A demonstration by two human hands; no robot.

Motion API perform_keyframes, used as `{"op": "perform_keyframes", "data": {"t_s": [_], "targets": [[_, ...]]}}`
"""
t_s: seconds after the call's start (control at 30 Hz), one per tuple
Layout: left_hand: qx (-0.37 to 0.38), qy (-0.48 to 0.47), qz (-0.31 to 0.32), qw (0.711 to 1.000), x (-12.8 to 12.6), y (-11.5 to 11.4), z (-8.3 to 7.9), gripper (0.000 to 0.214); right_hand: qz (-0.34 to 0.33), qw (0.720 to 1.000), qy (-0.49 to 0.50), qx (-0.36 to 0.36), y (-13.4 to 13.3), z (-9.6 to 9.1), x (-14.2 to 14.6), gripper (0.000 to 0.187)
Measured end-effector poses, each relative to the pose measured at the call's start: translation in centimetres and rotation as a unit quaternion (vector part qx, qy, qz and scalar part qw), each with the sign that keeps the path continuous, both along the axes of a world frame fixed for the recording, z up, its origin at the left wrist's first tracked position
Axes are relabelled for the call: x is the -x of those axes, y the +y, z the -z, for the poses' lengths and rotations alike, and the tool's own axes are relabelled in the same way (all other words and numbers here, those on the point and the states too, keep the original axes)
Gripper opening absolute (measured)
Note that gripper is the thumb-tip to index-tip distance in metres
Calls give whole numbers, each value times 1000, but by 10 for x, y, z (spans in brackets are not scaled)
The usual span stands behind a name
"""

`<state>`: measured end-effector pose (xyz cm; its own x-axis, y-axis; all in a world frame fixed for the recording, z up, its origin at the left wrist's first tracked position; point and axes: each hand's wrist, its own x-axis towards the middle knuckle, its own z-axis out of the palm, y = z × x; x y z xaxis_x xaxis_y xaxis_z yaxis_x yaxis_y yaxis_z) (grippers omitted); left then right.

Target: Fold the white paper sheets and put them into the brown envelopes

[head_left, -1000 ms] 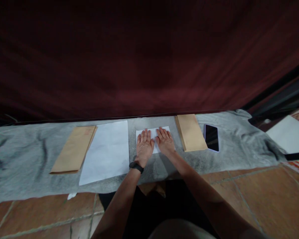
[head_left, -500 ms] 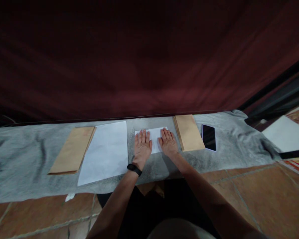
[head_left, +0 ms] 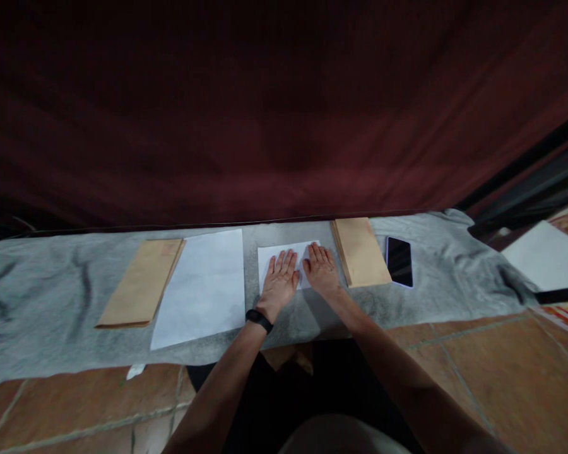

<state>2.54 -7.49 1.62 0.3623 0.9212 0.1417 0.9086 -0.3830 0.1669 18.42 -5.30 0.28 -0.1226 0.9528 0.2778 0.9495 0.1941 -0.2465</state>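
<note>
A small white sheet of paper (head_left: 266, 257), which looks folded, lies in front of me on a grey cloth (head_left: 307, 315). My left hand (head_left: 280, 279) rests flat on its middle, fingers stretched and slightly apart, a black band on the wrist. Close beside it, my right hand (head_left: 320, 268) lies flat over the paper's right part, covering that edge. To the left is a larger white paper (head_left: 203, 284). A stack of brown paper envelopes or bags (head_left: 362, 252) sits just right of my right hand.
More brown envelopes or bags (head_left: 139, 284) lie left of the large paper. A phone (head_left: 399, 261) with a dark screen is at the right. A dark red curtain (head_left: 284, 157) hangs behind the cloth. Tiled floor (head_left: 502, 359) shows in front; a white sheet (head_left: 549, 255) is far right.
My left hand has slid right across the small paper, from its left edge toward the middle, closer to my right hand. The right hand has stayed nearly in place.
</note>
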Motion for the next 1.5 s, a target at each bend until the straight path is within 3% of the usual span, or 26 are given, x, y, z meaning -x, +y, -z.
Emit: {"op": "perform_keyframes", "data": {"t_s": [0.23,0.53,0.83,1.13,1.37,1.5], "targets": [[-3,29,13,1000,1,1,2,58,-73,997,-15,38,4,-3,12,51],[9,40,15,999,3,5,-4,58,-55,998,-25,30,2,-3,13,51],[11,15,-57,998,5,22,2,58,-36,999,-24,22,1,1,15,52],[17,21,-103,994,12,21,0,59,7,1000,-4,10,3,4,11,55],[21,15,-88,996,12,22,-2,55,-70,997,-3,39,5,-1,22,50],[32,16,-89,995,12,21,-4,55,-65,997,-8,42,3,-1,23,49]]}}
